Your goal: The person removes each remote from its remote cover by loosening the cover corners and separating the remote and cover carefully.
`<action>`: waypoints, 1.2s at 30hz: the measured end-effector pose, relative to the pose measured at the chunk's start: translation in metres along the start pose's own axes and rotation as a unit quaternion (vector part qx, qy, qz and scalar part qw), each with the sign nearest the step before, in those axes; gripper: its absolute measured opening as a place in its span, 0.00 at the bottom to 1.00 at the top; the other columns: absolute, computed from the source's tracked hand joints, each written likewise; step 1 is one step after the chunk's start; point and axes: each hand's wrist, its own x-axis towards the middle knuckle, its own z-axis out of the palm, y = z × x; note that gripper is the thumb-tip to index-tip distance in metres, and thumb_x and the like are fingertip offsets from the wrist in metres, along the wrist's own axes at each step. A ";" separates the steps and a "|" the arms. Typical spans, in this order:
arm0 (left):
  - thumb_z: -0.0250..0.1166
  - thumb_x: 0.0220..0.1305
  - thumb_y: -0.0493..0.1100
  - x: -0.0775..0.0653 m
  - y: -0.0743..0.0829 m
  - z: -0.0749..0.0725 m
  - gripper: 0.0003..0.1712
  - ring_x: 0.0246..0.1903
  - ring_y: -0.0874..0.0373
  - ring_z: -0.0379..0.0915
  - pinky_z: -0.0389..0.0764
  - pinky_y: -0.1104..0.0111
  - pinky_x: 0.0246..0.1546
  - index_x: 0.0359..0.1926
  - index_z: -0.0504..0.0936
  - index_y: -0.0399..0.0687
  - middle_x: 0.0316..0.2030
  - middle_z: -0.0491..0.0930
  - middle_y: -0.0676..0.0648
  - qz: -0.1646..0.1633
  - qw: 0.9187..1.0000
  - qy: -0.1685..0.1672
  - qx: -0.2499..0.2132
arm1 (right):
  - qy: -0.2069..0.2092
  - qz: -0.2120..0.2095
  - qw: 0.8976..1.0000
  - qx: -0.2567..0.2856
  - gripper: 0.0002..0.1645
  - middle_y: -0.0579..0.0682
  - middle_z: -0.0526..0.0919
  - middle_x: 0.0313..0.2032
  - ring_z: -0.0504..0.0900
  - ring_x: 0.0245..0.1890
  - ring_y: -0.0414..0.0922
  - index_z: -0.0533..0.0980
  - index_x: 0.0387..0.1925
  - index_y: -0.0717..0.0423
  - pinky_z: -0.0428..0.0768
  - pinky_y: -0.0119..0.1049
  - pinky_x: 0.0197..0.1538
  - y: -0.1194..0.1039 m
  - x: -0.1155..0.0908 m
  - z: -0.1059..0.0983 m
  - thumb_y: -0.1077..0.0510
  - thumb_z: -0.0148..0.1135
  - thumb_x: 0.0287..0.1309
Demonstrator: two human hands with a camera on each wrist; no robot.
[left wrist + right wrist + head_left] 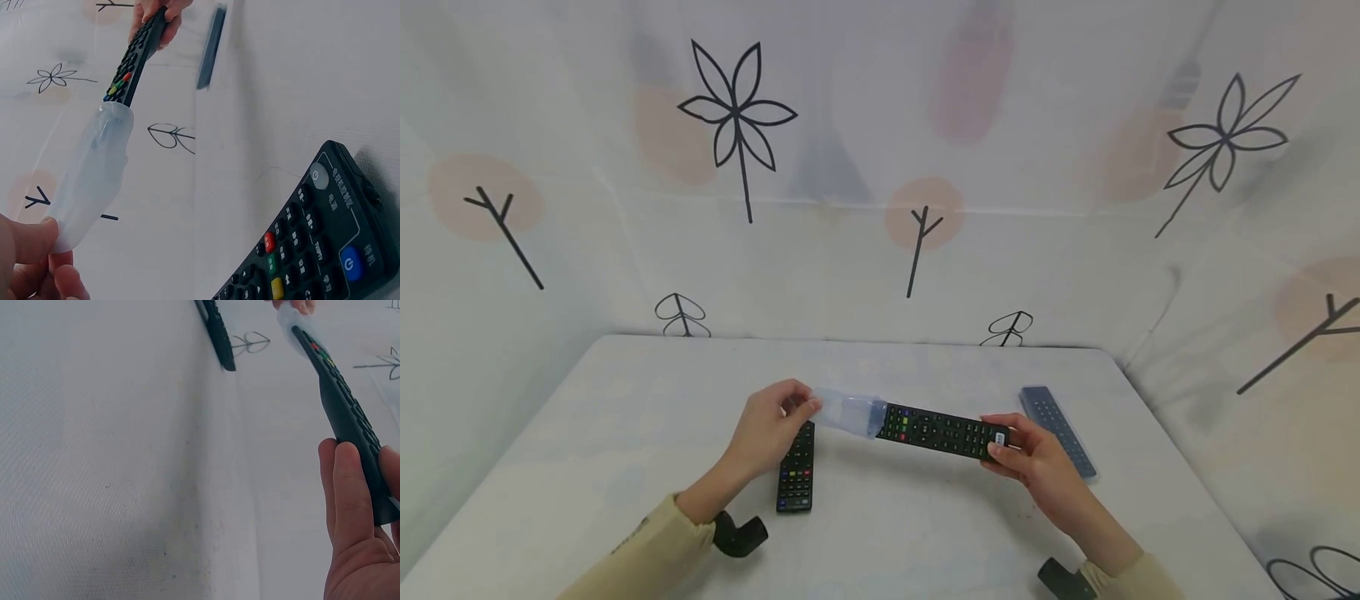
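My right hand (1041, 471) grips a black remote control (940, 431) by one end, thumb on the button face and fingers behind it. The far end of this remote sits inside the mouth of a translucent bluish plastic sleeve (848, 412). At the sleeve's closed end, my left hand (767, 429) pinches the film between thumb and fingers. In the left wrist view the sleeve (94, 169) hangs loose and wrinkled beyond the remote's coloured buttons. Both are held above the white table (910, 533).
A second black remote (796, 475) lies on the table under the left hand, partly hidden by it. Behind the right hand lies a blue-grey remote (1058, 432), apparently in a clear cover. Patterned white cloth (850, 275) walls the table's back and sides.
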 end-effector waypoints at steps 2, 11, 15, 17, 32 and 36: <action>0.66 0.67 0.42 0.000 0.000 -0.001 0.04 0.28 0.57 0.70 0.70 0.68 0.25 0.38 0.82 0.47 0.27 0.76 0.53 0.000 1.000 0.000 0.000 | 0.001 0.001 1.000 -0.001 0.30 0.70 0.70 0.58 0.80 0.51 0.52 0.63 0.66 0.70 0.81 0.41 0.51 0.000 0.000 0.000 0.68 0.59 0.64; 0.67 0.67 0.42 0.001 -0.002 0.000 0.04 0.28 0.57 0.69 0.70 0.68 0.25 0.38 0.81 0.47 0.27 0.76 0.54 0.004 1.000 -0.002 -0.001 | 0.011 0.005 1.000 -0.017 0.30 0.69 0.70 0.59 0.81 0.51 0.53 0.64 0.66 0.68 0.81 0.40 0.51 -0.002 0.000 -0.002 0.68 0.59 0.65; 0.67 0.67 0.43 0.001 -0.003 0.000 0.04 0.28 0.57 0.70 0.71 0.68 0.25 0.38 0.82 0.47 0.28 0.76 0.54 0.007 1.000 -0.002 0.002 | 0.016 0.007 1.000 -0.023 0.29 0.69 0.71 0.58 0.81 0.51 0.53 0.65 0.66 0.68 0.81 0.40 0.51 -0.002 0.000 -0.004 0.69 0.58 0.65; 0.67 0.67 0.43 0.001 -0.005 -0.002 0.04 0.29 0.57 0.70 0.71 0.68 0.25 0.39 0.82 0.48 0.29 0.77 0.54 0.011 1.000 0.003 0.008 | 0.017 0.008 1.000 -0.022 0.29 0.69 0.70 0.59 0.80 0.52 0.53 0.65 0.66 0.68 0.81 0.40 0.51 -0.001 0.000 -0.006 0.68 0.58 0.65; 0.64 0.69 0.40 0.004 -0.010 -0.011 0.06 0.39 0.58 0.72 0.76 0.64 0.39 0.45 0.81 0.47 0.37 0.78 0.53 0.040 0.999 -0.035 0.011 | 0.012 0.005 1.000 -0.023 0.30 0.69 0.71 0.60 0.80 0.52 0.52 0.64 0.67 0.67 0.81 0.39 0.52 0.002 -0.001 -0.010 0.66 0.60 0.66; 0.63 0.70 0.37 0.004 -0.011 -0.012 0.07 0.39 0.58 0.71 0.75 0.66 0.38 0.47 0.81 0.45 0.39 0.78 0.53 0.064 0.997 -0.036 0.010 | 0.015 0.005 1.000 -0.023 0.30 0.69 0.73 0.59 0.82 0.51 0.52 0.65 0.66 0.66 0.81 0.39 0.51 0.002 -0.001 -0.008 0.67 0.60 0.65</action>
